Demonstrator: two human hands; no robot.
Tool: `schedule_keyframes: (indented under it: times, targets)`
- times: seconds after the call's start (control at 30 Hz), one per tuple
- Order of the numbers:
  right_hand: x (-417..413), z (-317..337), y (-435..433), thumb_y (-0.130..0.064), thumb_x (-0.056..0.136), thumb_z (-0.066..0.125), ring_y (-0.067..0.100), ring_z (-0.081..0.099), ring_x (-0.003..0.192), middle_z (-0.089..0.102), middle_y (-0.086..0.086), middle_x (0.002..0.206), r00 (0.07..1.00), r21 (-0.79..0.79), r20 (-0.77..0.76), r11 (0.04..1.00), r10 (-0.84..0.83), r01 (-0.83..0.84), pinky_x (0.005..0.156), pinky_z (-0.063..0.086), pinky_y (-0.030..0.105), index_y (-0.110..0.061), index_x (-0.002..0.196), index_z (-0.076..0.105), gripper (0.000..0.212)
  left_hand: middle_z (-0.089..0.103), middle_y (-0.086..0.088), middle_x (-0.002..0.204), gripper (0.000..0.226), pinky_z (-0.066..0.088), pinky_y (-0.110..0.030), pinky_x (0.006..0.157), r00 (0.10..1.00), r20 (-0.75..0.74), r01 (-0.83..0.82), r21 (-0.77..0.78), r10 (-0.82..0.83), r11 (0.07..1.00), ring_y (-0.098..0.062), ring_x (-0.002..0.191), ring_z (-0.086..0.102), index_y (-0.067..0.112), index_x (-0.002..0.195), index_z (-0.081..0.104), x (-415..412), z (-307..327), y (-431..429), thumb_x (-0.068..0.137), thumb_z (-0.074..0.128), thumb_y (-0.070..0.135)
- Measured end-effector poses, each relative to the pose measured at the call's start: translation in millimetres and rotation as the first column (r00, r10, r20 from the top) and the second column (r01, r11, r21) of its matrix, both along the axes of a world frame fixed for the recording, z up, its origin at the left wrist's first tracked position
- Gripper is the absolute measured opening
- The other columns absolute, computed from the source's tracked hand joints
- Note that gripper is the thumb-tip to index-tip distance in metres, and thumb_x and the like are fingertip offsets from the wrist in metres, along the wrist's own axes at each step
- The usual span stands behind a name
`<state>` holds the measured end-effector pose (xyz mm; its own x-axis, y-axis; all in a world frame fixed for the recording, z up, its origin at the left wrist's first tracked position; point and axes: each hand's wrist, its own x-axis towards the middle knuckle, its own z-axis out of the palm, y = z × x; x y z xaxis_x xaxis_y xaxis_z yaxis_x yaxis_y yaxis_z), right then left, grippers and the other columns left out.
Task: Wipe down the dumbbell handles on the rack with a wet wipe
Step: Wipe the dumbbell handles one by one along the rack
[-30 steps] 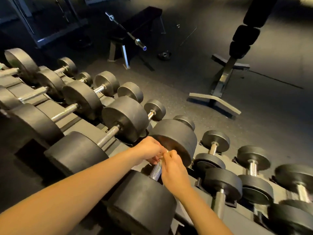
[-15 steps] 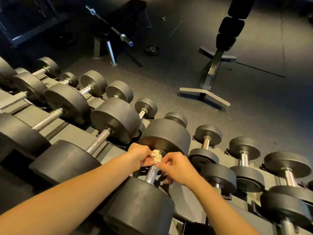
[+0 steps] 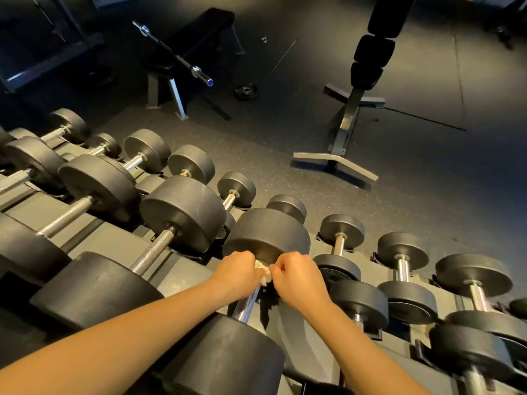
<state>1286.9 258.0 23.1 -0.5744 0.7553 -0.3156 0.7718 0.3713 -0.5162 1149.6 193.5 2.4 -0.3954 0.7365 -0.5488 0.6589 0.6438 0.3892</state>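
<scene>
Wiping grip: the left hand (image 3: 238,270) and right hand (image 3: 296,276), fingers curled, pinch a crumpled white wet wipe (image 3: 263,272) from either side, close against the large black rubber dumbbell head (image 3: 266,232), apparently wrapping it round the knurled chrome handle (image 3: 246,305) so one stroke covers the full circumference.

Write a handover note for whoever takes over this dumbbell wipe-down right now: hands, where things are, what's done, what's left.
Left hand: curled on the crumpled white wet wipe.
Right hand: pinches the same wipe from the other side.
The wipe sits at the far end of the knurled chrome handle of the big black round-headed dumbbell.
Done: cannot tell which handles are clean.
Left: the bare near stretch of this handle, then the other handles along the grey metal rack.
</scene>
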Motion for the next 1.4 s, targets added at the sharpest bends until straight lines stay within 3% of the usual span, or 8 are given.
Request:
schedule_keyframes:
  times: [0.2,0.37,0.63,0.9,1.0,1.2,1.3,1.4]
  targets:
    - [-17,23,25,-0.027,0.097,0.059,0.017,0.058,0.078,0.063,-0.001,0.087,0.951,0.466,-0.291,0.884,0.107,0.043,0.067,0.047,0.031,-0.018,0.094,0.064,0.011,0.062,-0.020,0.078,0.019,0.050,-0.034,0.055,0.915,0.200,-0.344,-0.062,0.349,0.937,-0.028,0.066,0.061,0.007,0.077,0.057,-13,-11,5,0.095,0.052,0.008]
    - [-48,-14,42,-0.046,0.100,0.048,0.019,0.048,0.128,0.054,-0.001,0.137,0.963,0.378,-0.170,0.916,0.211,-0.133,0.109,0.042,0.043,-0.020,0.133,0.057,0.043,0.068,-0.014,0.075,0.011,0.060,-0.035,0.055,0.736,0.363,-0.565,-0.135,0.571,0.814,-0.024,0.055,0.066,0.000,0.100,0.065,-18,-18,-1,0.095,0.064,0.010]
    - [-44,-29,46,-0.045,0.097,0.047,0.017,0.048,0.130,0.057,0.000,0.137,0.939,0.374,-0.284,0.924,0.193,-0.077,0.111,0.038,0.041,-0.018,0.131,0.063,0.046,0.060,-0.020,0.078,0.016,0.052,-0.040,0.065,0.743,0.377,-0.545,-0.141,0.553,0.827,-0.036,0.074,0.063,-0.004,0.096,0.064,-8,-11,10,0.093,0.052,0.007]
    - [-44,-35,48,-0.042,0.097,0.049,0.017,0.048,0.132,0.057,-0.001,0.138,0.931,0.353,-0.314,0.933,0.188,-0.069,0.113,0.039,0.043,-0.019,0.131,0.063,0.043,0.068,-0.033,0.116,0.033,0.056,-0.048,0.095,0.150,0.735,-0.436,-0.551,0.661,0.711,-0.043,0.102,0.072,-0.007,0.115,0.053,-23,-18,3,0.103,0.038,0.019]
    - [-43,-34,48,-0.042,0.097,0.049,0.017,0.047,0.132,0.057,-0.001,0.138,0.931,0.344,-0.313,0.936,0.189,-0.074,0.113,0.037,0.042,-0.018,0.131,0.062,0.044,0.073,-0.029,0.106,0.026,0.059,-0.044,0.089,0.242,0.742,-0.468,-0.475,0.625,0.745,-0.039,0.098,0.074,-0.004,0.114,0.055,-23,-17,-1,0.103,0.041,0.016]
    - [-41,-34,48,-0.043,0.097,0.050,0.017,0.048,0.131,0.057,0.000,0.137,0.932,0.350,-0.313,0.934,0.183,-0.066,0.112,0.035,0.038,-0.018,0.131,0.063,0.044,0.050,-0.003,0.063,0.033,0.040,-0.033,0.061,0.961,0.272,-0.034,-0.053,0.047,0.998,-0.017,0.058,0.047,0.013,0.067,0.058,-18,-4,-3,0.100,0.051,0.011]
    - [-41,-33,49,-0.043,0.097,0.049,0.018,0.049,0.130,0.058,0.000,0.136,0.928,0.347,-0.324,0.936,0.185,-0.066,0.112,0.039,0.041,-0.017,0.130,0.063,0.044,0.052,-0.001,0.056,0.042,0.037,-0.028,0.053,0.992,0.076,0.099,0.044,-0.102,0.994,-0.013,0.050,0.047,0.012,0.062,0.058,-15,-5,-5,0.103,0.057,0.024]
    - [-41,-34,48,-0.042,0.097,0.050,0.018,0.050,0.129,0.059,0.001,0.135,0.920,0.351,-0.340,0.934,0.194,-0.067,0.111,0.040,0.043,-0.017,0.129,0.064,0.043,0.054,0.000,0.053,0.045,0.053,-0.032,0.060,0.936,0.294,-0.218,0.047,0.195,0.975,-0.013,0.052,0.055,0.013,0.059,0.060,-19,-8,-3,0.100,0.065,0.031]
